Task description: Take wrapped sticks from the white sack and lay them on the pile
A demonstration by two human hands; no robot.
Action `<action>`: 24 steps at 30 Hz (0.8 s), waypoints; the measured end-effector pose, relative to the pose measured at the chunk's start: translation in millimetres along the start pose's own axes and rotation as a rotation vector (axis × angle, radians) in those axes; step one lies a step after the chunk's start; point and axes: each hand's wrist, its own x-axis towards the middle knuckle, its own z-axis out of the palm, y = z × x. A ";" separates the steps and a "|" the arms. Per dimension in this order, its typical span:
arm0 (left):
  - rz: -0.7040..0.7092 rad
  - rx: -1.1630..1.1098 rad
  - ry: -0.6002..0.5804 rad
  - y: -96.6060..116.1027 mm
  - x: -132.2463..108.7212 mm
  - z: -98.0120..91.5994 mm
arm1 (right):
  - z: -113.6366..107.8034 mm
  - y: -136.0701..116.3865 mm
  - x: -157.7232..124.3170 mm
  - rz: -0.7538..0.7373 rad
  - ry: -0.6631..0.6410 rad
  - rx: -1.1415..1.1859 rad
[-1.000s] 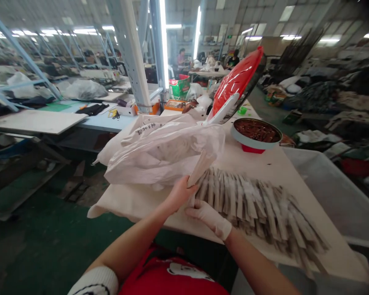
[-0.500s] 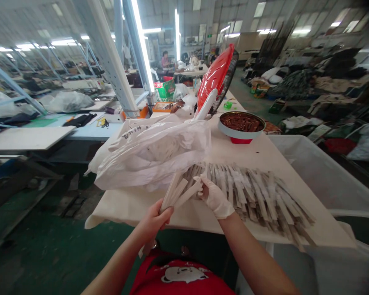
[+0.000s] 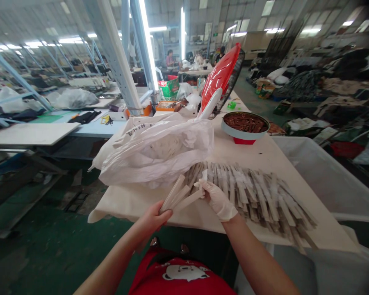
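Observation:
My left hand [image 3: 152,219] is bare and closed around the lower end of a small fan of pale flat strips [image 3: 178,194], held just over the table's near edge. My right hand [image 3: 217,198], in a white glove, pinches the top end of one of those strips. To its right, a long overlapping row of the same strips [image 3: 258,196] lies on the cream table [image 3: 135,203]. A white plastic bag [image 3: 160,149] holding more pale pieces lies right behind my hands.
A round tin of brown pieces [image 3: 245,126] stands at the table's far side, a red fan [image 3: 221,78] behind it. A large white bin [image 3: 326,176] sits at the right. Other workers sit at distant tables; green floor drops away on the left.
My left hand pulled several strips out of the row and drew them toward me. My gloved right hand rose from the table to pinch a strip's top end.

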 end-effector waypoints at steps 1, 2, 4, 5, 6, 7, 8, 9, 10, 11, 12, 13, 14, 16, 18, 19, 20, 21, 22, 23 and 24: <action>-0.002 -0.004 -0.006 1.1 -0.4 1.1 | -1.6 0.9 0.5 0.002 0.030 0.005; -0.001 -0.008 -0.009 2.4 -0.7 2.1 | -2.8 1.6 1.1 0.009 0.054 0.012; 0.003 -0.007 -0.014 5.3 -0.6 3.7 | -4.4 2.6 2.0 0.031 0.093 0.027; 0.005 -0.003 -0.019 6.8 -0.2 4.2 | -4.9 3.0 2.4 0.044 0.109 0.031; 0.005 0.002 -0.024 8.1 0.4 4.4 | -5.1 3.5 2.6 0.056 0.116 0.029; 0.004 0.006 -0.027 9.0 1.2 4.3 | -5.2 3.9 2.7 0.061 0.116 0.017; 0.006 0.011 -0.029 9.5 2.3 3.9 | -5.3 4.4 2.8 0.051 0.113 -0.009; 0.008 0.014 -0.026 9.2 3.5 3.2 | -5.4 4.8 2.7 0.030 0.109 -0.048; 0.007 0.017 -0.021 8.0 5.0 2.2 | -5.5 5.1 2.6 0.005 0.107 -0.093; 0.003 0.022 -0.014 5.8 6.7 0.9 | -5.5 5.2 2.3 -0.023 0.106 -0.133; 0.001 0.027 -0.006 2.6 8.6 -0.6 | -5.4 5.0 1.9 -0.043 0.099 -0.166; -0.002 0.031 -0.001 -1.4 10.5 -2.1 | -5.2 4.5 1.4 -0.053 0.084 -0.189; -0.004 0.033 0.005 -5.9 12.4 -3.6 | -5.0 3.8 0.8 -0.051 0.060 -0.200; -0.003 0.040 0.008 -15.0 15.7 -6.2 | -4.3 2.2 -0.4 -0.025 -0.008 -0.203; -0.007 0.050 0.012 -21.5 17.5 -8.1 | -3.7 1.1 -1.3 0.002 -0.063 -0.201; -0.015 0.058 0.014 -23.0 17.6 -8.8 | -3.6 1.1 -1.4 0.004 -0.078 -0.200; -0.023 0.066 0.015 -23.4 17.0 -9.3 | -3.6 1.5 -1.3 -0.002 -0.083 -0.207; -0.031 0.070 0.013 -22.6 15.8 -9.8 | -3.6 2.2 -0.9 -0.015 -0.071 -0.220; -0.036 0.067 0.003 -21.1 14.0 -10.1 | -3.8 3.1 -0.3 -0.032 -0.046 -0.232; -0.038 0.056 -0.016 -18.9 11.8 -10.1 | -3.9 4.0 0.3 -0.046 -0.017 -0.235; -0.035 0.041 -0.041 -16.7 9.5 -9.9 | -4.0 4.9 1.0 -0.055 0.015 -0.227</action>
